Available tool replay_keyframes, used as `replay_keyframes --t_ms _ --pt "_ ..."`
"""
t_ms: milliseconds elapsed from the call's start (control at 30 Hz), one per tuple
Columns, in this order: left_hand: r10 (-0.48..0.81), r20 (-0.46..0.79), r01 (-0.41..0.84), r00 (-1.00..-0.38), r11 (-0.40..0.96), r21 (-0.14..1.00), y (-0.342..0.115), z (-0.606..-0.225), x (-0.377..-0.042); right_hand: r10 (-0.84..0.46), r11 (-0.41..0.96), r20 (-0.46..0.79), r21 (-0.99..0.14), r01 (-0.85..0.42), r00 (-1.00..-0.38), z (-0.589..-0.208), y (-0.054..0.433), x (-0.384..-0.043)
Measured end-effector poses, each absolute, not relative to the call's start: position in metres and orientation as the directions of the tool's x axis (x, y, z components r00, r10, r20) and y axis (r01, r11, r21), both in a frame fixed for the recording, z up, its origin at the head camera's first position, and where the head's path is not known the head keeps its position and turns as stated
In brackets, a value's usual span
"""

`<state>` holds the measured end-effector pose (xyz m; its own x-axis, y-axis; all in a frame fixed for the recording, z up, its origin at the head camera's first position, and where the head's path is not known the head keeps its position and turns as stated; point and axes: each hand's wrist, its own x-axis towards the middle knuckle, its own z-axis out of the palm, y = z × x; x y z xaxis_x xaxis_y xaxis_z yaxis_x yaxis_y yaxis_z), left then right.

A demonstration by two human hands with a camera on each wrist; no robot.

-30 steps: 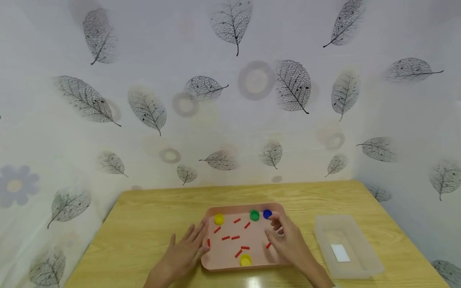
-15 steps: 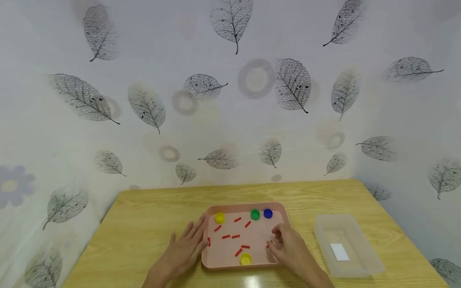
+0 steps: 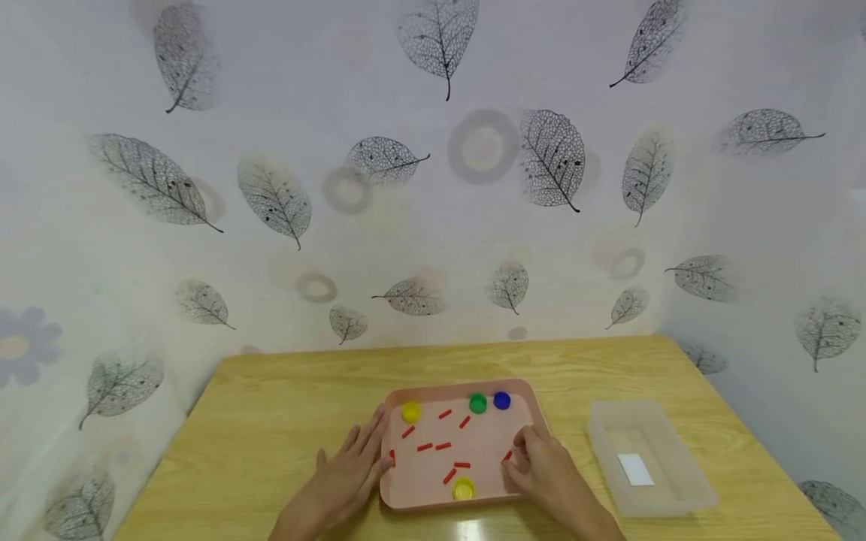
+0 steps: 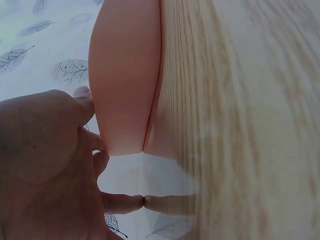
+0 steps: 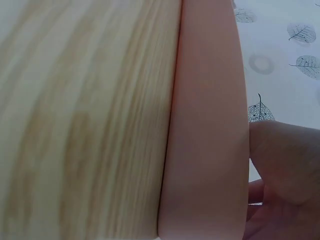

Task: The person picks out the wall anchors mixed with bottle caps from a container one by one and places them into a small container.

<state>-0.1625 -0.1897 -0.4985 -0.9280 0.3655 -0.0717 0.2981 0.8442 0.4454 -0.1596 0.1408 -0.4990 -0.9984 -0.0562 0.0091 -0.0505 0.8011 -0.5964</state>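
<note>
Left hand (image 3: pixel 345 473): fingers straight and parted, laid against the left side of a shallow pink rectangular tray with rounded corners (image 3: pixel 482 445). The left wrist view shows fingertips of this hand touching the tray's outer wall.

Right hand (image 3: pixel 549 469): over the tray's right side, fingers bent, thumb and index tips a narrow gap apart around a short thin red stick (image 3: pixel 507 455). Cannot tell whether the stick is pinched or only lies between the tips. In the right wrist view the tray wall covers the fingertips.

Tray contents: the stick by the right hand lies near the right wall. Eight matching red sticks (image 3: pixel 443 446) lie scattered over the tray floor, one beside the left wall near the left thumb. A round yellow cap (image 3: pixel 410 412) sits in the far left corner; a round green cap (image 3: pixel 477 403) and a round dark blue cap (image 3: pixel 502 400) sit side by side along the far wall; a second round yellow cap (image 3: pixel 463 489) sits near the front edge.

Surroundings: wood-grain table (image 3: pixel 291 391) under the tray; translucent whitish rectangular plastic box (image 3: pixel 666 454) to the right, with a white rectangle (image 3: pixel 635 469) in it; pale leaf-print wall covering (image 3: pixel 433 240) behind
</note>
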Motion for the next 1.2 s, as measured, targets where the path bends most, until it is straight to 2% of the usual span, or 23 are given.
replay_keyframes --t_ms 400,667,933,1200 --pt "0.345 -0.114 0.269 -0.932 0.867 0.419 -0.1842 -0.4999 -0.1637 -0.097 0.827 0.054 -0.551 -0.111 -0.994 -0.5057 0.1401 -0.1637" --pt "0.334 -0.139 0.247 -0.932 0.87 0.427 -0.1843 -0.4985 -0.1644 -0.11 0.819 0.009 -0.565 -0.096 -0.994 -0.5045 0.1385 -0.1668" --pt "0.339 -0.148 0.245 -0.929 0.864 0.439 -0.186 -0.5035 -0.1637 -0.127 0.853 0.042 -0.505 -0.131 -0.991 -0.506 0.1371 -0.1655" --pt "0.338 -0.141 0.246 -0.93 0.861 0.445 -0.1854 -0.5014 -0.1639 -0.127 0.85 0.093 -0.504 -0.157 -0.988 -0.5013 0.1393 -0.1646"
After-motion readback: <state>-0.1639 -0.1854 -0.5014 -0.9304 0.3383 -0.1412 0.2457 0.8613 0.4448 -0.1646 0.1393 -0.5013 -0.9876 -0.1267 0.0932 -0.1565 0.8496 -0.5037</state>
